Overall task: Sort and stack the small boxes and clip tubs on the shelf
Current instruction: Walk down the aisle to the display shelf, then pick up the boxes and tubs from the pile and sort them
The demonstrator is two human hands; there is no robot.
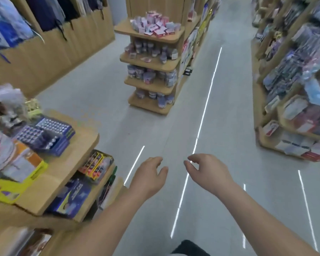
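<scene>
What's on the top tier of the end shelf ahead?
A loose heap of small pink and white boxes lies on the top tier. Whatever is under the heap is covered. Both hands are empty.

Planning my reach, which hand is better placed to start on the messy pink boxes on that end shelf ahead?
Neither by much: left hand and right hand are both empty, over the floor, far short of the boxes. Slight edge left, since the shelf lies nearer its side.

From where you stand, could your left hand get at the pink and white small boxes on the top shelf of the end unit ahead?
Probably not yet. The left hand is empty and hangs over bare floor, well short of the small boxes on the end unit. Nothing blocks the aisle, so walking closer should do.
</scene>
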